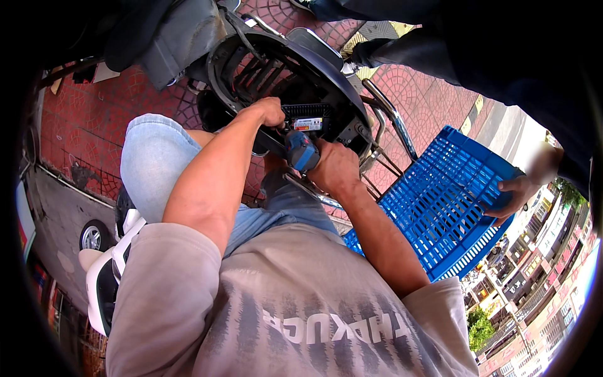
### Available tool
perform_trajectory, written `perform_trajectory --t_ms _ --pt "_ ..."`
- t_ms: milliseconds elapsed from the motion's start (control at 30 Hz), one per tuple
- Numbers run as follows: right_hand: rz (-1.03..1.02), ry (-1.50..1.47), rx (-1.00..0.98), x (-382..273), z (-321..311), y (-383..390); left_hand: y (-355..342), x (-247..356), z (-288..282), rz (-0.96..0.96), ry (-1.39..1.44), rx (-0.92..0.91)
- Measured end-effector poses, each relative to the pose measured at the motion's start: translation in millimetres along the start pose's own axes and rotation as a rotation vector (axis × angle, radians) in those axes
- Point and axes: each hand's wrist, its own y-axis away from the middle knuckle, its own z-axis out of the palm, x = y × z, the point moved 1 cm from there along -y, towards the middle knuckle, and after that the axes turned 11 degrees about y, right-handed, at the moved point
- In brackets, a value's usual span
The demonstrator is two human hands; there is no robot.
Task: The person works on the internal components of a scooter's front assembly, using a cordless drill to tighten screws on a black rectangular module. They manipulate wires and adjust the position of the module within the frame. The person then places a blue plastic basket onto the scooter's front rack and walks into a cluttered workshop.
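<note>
My right hand (334, 164) grips a blue and dark cordless drill (302, 151), its nose at the lower left of a black slotted component (317, 109) with a pale label. That component sits inside an open dark scooter body (347, 113). My left hand (267, 113) is closed beside the component's left edge, just above the drill's nose; what its fingertips hold is hidden.
A blue plastic crate (440, 195) stands tilted at right, held by another person's hand (512, 201). Their dark-clothed legs (402, 56) are at upper right. Red paving (94, 113) surrounds the scooter. A white vehicle (100, 276) is at lower left.
</note>
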Motion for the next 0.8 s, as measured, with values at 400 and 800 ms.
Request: perform_trajectory --t_ms 400,800 --pt "0.008 0.009 -0.019 -3.5 -0.7 -0.2 6.2 6.5 -0.8 -0.037 -0.056 -0.005" --pt "-0.026 0.035 0.007 0.4 6.9 2.5 8.1 2.6 0.6 -0.007 -0.038 0.034"
